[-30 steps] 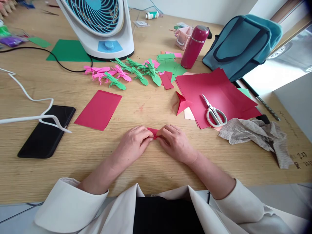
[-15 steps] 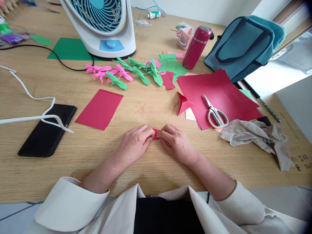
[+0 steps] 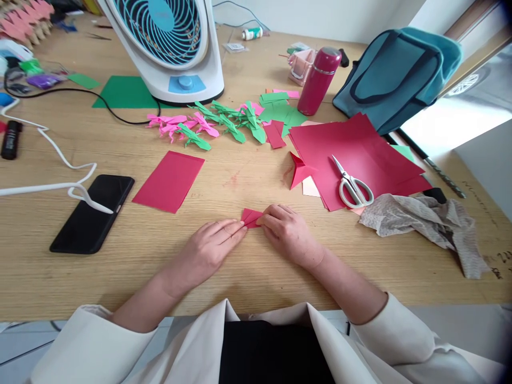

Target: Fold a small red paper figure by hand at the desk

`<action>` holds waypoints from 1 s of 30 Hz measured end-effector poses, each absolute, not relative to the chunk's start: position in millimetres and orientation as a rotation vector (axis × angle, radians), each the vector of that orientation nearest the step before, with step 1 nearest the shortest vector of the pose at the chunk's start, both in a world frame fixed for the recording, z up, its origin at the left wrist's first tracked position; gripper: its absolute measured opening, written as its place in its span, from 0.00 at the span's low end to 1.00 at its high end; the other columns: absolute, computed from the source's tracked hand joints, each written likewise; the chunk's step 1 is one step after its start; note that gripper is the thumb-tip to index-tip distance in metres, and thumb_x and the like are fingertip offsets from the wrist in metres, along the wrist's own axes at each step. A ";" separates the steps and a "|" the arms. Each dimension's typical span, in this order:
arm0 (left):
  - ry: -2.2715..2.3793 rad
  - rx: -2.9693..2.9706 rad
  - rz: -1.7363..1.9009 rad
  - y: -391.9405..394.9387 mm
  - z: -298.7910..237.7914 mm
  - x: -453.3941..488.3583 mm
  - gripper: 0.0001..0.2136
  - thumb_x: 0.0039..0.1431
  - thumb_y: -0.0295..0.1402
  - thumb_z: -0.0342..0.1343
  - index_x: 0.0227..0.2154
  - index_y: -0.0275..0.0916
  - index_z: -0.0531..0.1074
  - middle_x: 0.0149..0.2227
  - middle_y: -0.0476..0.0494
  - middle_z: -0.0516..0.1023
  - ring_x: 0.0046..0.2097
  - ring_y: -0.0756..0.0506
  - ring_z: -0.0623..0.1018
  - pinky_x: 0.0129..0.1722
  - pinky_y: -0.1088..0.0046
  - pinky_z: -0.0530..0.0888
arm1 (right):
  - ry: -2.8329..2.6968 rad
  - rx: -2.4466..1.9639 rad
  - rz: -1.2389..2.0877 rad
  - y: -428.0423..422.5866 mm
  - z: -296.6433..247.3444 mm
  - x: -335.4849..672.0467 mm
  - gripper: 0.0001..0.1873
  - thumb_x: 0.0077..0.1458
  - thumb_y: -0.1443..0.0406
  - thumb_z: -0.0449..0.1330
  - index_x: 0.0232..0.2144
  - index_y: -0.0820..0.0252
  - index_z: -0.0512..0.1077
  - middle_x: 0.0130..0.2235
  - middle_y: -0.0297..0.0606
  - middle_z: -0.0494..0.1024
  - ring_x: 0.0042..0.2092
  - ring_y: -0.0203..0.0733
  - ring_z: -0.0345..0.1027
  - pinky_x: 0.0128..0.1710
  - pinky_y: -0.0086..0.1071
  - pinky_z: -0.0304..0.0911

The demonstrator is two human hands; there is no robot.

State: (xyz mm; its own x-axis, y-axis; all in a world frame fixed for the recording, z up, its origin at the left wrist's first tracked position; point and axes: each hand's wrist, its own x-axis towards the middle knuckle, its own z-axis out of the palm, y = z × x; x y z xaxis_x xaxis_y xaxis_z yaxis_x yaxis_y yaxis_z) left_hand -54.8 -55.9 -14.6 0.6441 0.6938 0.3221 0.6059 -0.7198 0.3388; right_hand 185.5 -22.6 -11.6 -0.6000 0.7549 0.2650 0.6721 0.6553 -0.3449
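A small folded red paper piece [image 3: 250, 217] lies on the wooden table [image 3: 256, 266] in front of me. My right hand [image 3: 288, 235] pinches its right end with curled fingers. My left hand [image 3: 211, 247] lies flat with its fingers stretched out, the fingertips touching the piece's left edge. A flat red rectangle of paper [image 3: 169, 181] lies to the left. Another folded red shape [image 3: 299, 169] stands to the upper right, beside a stack of red sheets [image 3: 360, 154] with white scissors [image 3: 352, 184] on it.
A black phone [image 3: 93, 213] with a white cable [image 3: 52, 186] lies at left. Behind are a white and blue fan [image 3: 172, 48], pink and green folded figures [image 3: 208, 122], a magenta bottle [image 3: 318, 81] and a teal backpack [image 3: 396, 74]. A crumpled cloth [image 3: 424, 218] lies at right.
My left hand has uncurled from pinching the red piece and drawn back left, now lying flat. More of the folded piece shows. The view has shifted slightly.
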 end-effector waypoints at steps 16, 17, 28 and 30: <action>1.133 2.875 0.548 -55.7 -22.5 -49.3 0.17 0.67 0.22 0.45 0.56 0.33 0.68 0.56 0.38 0.75 0.55 0.41 0.73 0.55 0.60 0.73 | -2.703 -1.029 0.105 -29.4 -6.6 189.8 0.13 0.67 0.71 0.49 0.38 0.63 0.73 0.42 0.44 0.73 0.41 0.44 0.62 0.41 0.36 0.60; 1.137 2.872 0.544 -55.6 -22.8 -48.8 0.17 0.67 0.22 0.46 0.56 0.33 0.68 0.55 0.38 0.75 0.55 0.41 0.74 0.55 0.60 0.73 | -2.743 -1.010 0.072 -30.7 -5.5 189.6 0.12 0.67 0.71 0.49 0.39 0.64 0.73 0.42 0.45 0.73 0.41 0.44 0.62 0.41 0.37 0.60; 1.249 2.885 0.383 -60.2 -22.5 -43.2 0.20 0.67 0.24 0.48 0.60 0.36 0.65 0.56 0.38 0.74 0.54 0.40 0.73 0.52 0.60 0.72 | -2.862 -1.017 -0.109 -41.3 -4.0 182.5 0.16 0.67 0.69 0.48 0.52 0.69 0.69 0.41 0.47 0.73 0.40 0.47 0.62 0.37 0.40 0.60; 1.263 2.880 0.363 -60.6 -22.4 -42.3 0.20 0.66 0.24 0.47 0.60 0.36 0.65 0.56 0.38 0.74 0.54 0.40 0.72 0.52 0.60 0.71 | -2.865 -1.053 -0.118 -43.4 -5.2 179.8 0.15 0.67 0.70 0.48 0.52 0.69 0.69 0.41 0.47 0.73 0.40 0.47 0.62 0.37 0.41 0.61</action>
State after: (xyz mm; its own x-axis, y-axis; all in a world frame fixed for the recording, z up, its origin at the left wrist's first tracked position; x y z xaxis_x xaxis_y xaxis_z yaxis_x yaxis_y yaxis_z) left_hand -42.3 -60.6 -22.4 0.6554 0.7231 0.2181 0.7286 -0.6814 0.0695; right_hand 179.8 -43.4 -5.2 -0.7589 0.6421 0.1079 0.6489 0.7597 0.0427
